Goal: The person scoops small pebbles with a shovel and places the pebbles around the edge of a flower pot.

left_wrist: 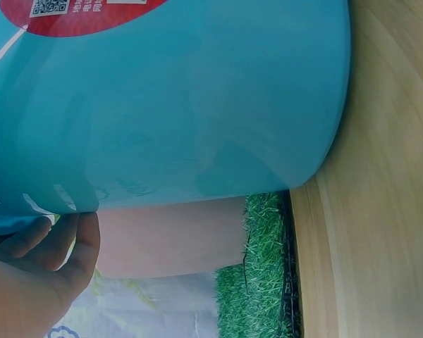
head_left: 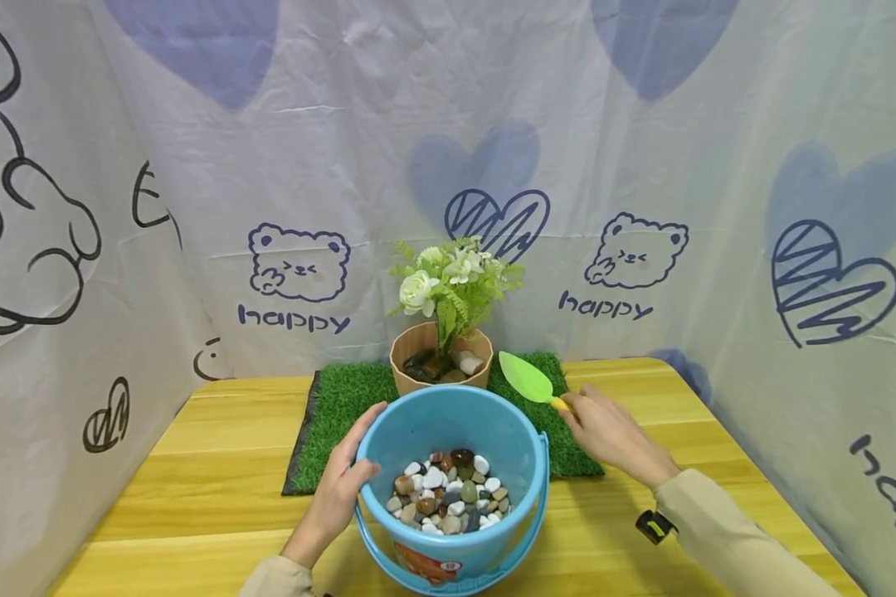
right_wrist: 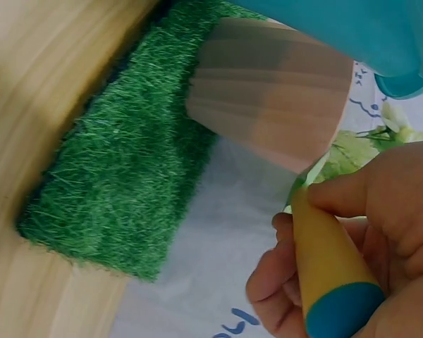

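A blue bucket [head_left: 448, 414] stands at the front middle of the table with brown, white and grey pebbles [head_left: 448, 496] in its bottom. My left hand [head_left: 338, 481] grips its left rim, thumb over the inside and fingers along the outer wall, as the left wrist view shows on the bucket wall [left_wrist: 183, 105]. To the right of the bucket, my right hand [head_left: 614, 431] holds a toy trowel with a light green blade [head_left: 526, 378]. In the right wrist view its yellow handle [right_wrist: 328, 257] with a blue end lies within the fingers; the blade is mostly hidden there.
Behind the bucket, a peach flowerpot [head_left: 406, 352] holds white artificial flowers [head_left: 455, 278] and larger stones. It stands on a green turf mat [head_left: 343, 414] on the wooden table [head_left: 194, 514]. A printed white curtain [head_left: 388, 99] encloses the back and sides.
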`<state>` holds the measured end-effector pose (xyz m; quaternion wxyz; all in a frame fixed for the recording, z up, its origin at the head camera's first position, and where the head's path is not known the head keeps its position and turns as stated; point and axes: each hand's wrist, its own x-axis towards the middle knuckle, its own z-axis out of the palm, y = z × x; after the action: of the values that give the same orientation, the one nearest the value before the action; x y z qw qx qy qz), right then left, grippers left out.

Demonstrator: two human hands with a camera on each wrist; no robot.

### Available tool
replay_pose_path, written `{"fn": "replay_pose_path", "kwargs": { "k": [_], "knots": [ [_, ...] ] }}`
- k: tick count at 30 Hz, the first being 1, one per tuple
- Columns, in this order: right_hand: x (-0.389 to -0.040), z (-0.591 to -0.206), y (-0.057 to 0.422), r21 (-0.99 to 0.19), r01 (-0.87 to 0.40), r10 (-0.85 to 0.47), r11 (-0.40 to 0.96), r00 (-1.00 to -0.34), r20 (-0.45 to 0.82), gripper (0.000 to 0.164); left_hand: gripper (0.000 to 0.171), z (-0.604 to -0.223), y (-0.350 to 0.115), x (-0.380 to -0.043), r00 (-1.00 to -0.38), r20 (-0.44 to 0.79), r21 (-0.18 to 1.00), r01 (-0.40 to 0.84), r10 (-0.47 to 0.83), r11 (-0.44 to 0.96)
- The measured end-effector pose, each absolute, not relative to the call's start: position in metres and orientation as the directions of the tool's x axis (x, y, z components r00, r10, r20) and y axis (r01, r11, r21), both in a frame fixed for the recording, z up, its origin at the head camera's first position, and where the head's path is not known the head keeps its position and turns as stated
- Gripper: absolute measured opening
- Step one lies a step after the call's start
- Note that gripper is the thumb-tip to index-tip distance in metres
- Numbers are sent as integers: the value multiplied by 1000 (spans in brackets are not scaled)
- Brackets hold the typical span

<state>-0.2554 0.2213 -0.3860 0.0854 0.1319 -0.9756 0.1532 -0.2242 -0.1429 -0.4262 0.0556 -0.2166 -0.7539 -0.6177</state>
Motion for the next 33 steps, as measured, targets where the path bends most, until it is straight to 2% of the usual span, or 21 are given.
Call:
{"fn": "replay_pose_path", "kwargs": {
  "k": [8, 14, 20, 27, 33],
  "knots": [
    [-251, -403, 229, -270, -240, -208, 933, -968, 141, 13, 72, -427, -144, -223, -902, 351, 906, 395, 252, 151],
    [-246, -417, 234, -299, -190, -183, 935, -982, 53, 23, 72, -429, -144, -223, -900, 350, 907, 395, 260, 147],
    [-242, -429, 240, -299, -214, -208, 930, -977, 51, 18, 73, -429, -144, -224, -894, 362, 901, 409, 264, 147],
    [-231, -446, 242, -339, -181, -212, 923, -976, -56, 40, 72, -427, -143, -224, -897, 356, 903, 402, 262, 149],
    [-227, -454, 242, -335, -135, -182, 932, -977, -114, 49, 72, -425, -143, -224, -899, 354, 903, 400, 259, 154]
  ]
}}
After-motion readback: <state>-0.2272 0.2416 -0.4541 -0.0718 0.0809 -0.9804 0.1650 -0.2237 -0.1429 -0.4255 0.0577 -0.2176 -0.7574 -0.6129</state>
